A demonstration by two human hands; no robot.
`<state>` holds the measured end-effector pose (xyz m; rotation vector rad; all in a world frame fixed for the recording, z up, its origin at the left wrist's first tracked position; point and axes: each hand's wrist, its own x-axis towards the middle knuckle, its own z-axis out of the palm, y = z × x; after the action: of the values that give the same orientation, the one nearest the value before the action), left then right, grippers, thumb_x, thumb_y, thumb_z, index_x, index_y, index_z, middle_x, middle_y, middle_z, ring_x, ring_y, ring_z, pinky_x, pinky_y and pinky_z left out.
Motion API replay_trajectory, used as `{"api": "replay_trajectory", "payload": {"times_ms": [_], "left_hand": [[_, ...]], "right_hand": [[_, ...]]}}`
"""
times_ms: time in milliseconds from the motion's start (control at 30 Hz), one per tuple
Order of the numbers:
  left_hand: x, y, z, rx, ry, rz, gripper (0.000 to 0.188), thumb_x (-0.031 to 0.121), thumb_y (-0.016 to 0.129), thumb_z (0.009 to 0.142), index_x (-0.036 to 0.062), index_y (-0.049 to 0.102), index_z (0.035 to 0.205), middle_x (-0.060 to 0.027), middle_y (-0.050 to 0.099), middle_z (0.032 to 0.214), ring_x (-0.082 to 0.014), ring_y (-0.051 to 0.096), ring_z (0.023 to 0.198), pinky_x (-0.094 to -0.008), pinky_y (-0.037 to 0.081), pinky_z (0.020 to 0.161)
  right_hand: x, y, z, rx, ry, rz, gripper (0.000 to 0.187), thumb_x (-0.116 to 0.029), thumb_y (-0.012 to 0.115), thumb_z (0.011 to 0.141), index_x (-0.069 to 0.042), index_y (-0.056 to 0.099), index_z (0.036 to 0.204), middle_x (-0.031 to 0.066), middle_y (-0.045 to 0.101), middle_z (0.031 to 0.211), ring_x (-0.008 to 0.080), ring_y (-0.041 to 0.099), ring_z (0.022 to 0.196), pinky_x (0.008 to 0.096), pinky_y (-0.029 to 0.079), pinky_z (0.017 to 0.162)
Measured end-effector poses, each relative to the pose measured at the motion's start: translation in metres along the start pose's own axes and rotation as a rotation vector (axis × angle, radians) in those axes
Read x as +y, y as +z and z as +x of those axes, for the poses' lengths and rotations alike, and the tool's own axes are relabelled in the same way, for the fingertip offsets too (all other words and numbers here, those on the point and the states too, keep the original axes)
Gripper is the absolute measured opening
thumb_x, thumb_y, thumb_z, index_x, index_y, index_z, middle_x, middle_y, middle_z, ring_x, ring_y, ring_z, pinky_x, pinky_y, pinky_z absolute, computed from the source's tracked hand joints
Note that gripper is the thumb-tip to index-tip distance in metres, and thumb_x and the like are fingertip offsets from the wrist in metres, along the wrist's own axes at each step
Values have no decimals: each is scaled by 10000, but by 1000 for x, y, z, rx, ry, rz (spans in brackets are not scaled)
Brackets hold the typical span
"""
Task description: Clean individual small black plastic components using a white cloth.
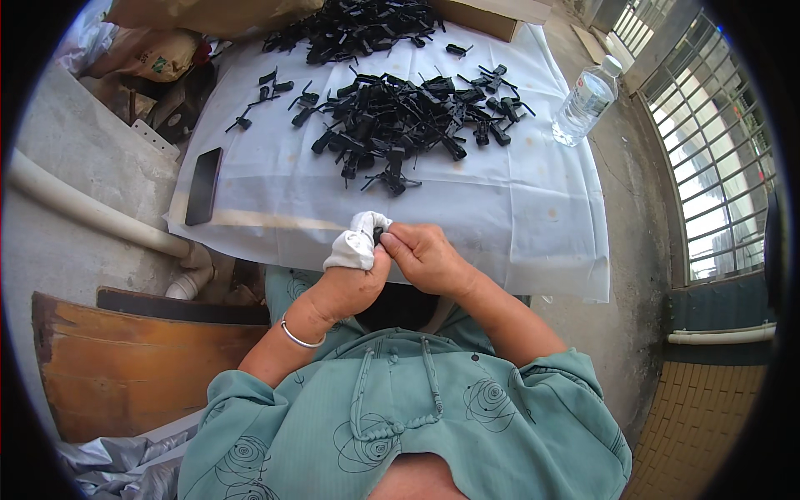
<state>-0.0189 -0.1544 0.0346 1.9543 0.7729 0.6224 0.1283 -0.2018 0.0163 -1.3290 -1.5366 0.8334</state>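
Both my hands meet at the near edge of the covered table (467, 208). White cloth (354, 248) wraps the fingers of my left hand (360, 279), which is closed around a small black plastic part (378, 234). My right hand (423, 257) pinches the same part from the other side, thumb and fingers pressed together. Most of the part is hidden by the fingers and cloth. Just beyond my hands lies a loose pile of similar black plastic parts (392, 117) with thin stems, several of them scattered at its left side.
A second heap of black parts (358, 25) lies farther back, beside a cardboard box (487, 18). A dark phone (204, 187) rests at the table's left edge. At the right edge stands a clear plastic bottle (586, 102). A white pipe (100, 208) runs along the left wall.
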Motion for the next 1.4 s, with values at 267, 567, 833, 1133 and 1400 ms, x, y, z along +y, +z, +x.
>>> {"api": "replay_trajectory", "payload": {"times_ms": [267, 567, 833, 1133, 1400], "left_hand": [[-28, -8, 14, 94, 463, 417, 267, 111, 506, 868, -22, 523, 1099, -129, 583, 906, -246, 615, 820, -290, 489, 706], [-31, -4, 18, 129, -358, -1131, 159, 121, 502, 907, 38, 504, 1043, -71, 610, 926, -116, 601, 719, -213, 460, 547], [-11, 3, 14, 210, -89, -592, 235, 95, 498, 910, 7, 475, 1128, -34, 564, 845, -70, 511, 618, -193, 434, 535], [-6, -2, 3, 112, -83, -451, 262, 34, 536, 850, -23, 497, 1104, -53, 569, 863, -68, 531, 653, -217, 462, 590], [-14, 9, 5, 308, 265, 65, 290, 22, 588, 767, -45, 557, 1047, -176, 613, 928, -277, 616, 829, -322, 488, 750]], "right_hand": [[41, -37, 38, 249, -25, -732, 93, -133, 552, 831, -42, 569, 834, 141, 585, 700, 292, 568, 622, 372, 450, 561], [16, -23, 8, 113, -266, -436, 92, -81, 598, 781, -31, 580, 855, 124, 590, 737, 317, 579, 659, 388, 459, 567], [-17, -9, 1, 217, -365, -349, 200, -134, 701, 735, -21, 562, 824, 78, 508, 640, 173, 467, 504, 284, 382, 453], [-15, -16, 7, 92, -85, -8, 194, -142, 541, 879, 10, 549, 758, 85, 506, 610, 147, 441, 536, 288, 402, 541], [1, 4, 3, 107, 46, 70, 251, -170, 504, 885, 16, 516, 717, 194, 500, 606, 326, 441, 509, 389, 382, 512]]}}
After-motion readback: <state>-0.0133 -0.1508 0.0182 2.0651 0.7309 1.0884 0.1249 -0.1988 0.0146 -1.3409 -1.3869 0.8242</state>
